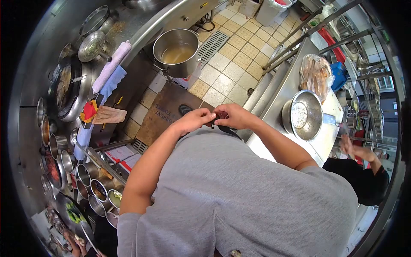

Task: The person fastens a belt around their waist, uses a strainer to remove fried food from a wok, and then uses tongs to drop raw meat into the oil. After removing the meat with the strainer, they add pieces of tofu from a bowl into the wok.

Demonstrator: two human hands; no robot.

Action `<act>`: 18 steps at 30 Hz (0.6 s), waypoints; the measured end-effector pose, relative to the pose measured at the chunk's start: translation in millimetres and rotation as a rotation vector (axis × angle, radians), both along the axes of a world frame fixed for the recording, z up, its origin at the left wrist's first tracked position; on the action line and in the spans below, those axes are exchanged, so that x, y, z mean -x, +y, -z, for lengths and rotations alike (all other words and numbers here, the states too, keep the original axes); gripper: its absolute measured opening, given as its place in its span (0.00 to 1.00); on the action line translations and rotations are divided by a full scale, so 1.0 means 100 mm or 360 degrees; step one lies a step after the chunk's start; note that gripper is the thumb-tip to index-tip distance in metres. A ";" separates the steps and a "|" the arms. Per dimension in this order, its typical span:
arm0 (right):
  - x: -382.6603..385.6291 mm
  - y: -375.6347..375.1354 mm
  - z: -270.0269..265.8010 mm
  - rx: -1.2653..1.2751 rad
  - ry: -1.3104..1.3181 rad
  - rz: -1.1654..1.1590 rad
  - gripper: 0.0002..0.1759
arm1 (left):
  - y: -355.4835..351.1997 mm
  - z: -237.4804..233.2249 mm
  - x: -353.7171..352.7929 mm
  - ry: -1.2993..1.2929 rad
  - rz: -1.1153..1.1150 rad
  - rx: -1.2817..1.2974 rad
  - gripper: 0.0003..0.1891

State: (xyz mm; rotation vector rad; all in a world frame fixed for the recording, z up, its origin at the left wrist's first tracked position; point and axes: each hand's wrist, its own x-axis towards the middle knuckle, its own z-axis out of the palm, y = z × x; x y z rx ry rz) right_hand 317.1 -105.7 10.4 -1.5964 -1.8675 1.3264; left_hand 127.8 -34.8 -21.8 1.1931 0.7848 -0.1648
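Observation:
Both my hands meet at the waist, in front of the grey shirt. My left hand has its thumb and fingers pressed together on a dark strip or cord. Close beside it, my right hand pinches the same dark material, with the fingers bent. The ends of this material are partly hidden by the hands and the shirt. Beyond my hands, a brown mat with printed letters lies on the tiled floor.
A large pot of yellowish liquid stands ahead. On the right counter are a metal bowl and a plastic bag. Sauce pots and a strainer are left. A co-worker's hands show at right; others' hands show lower left.

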 end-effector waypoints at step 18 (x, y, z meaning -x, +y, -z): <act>0.06 0.00 -0.12 -0.0022 -0.0137 0.0034 0.18 | -0.06 0.05 0.00 -0.0171 -0.0003 -0.0190 0.13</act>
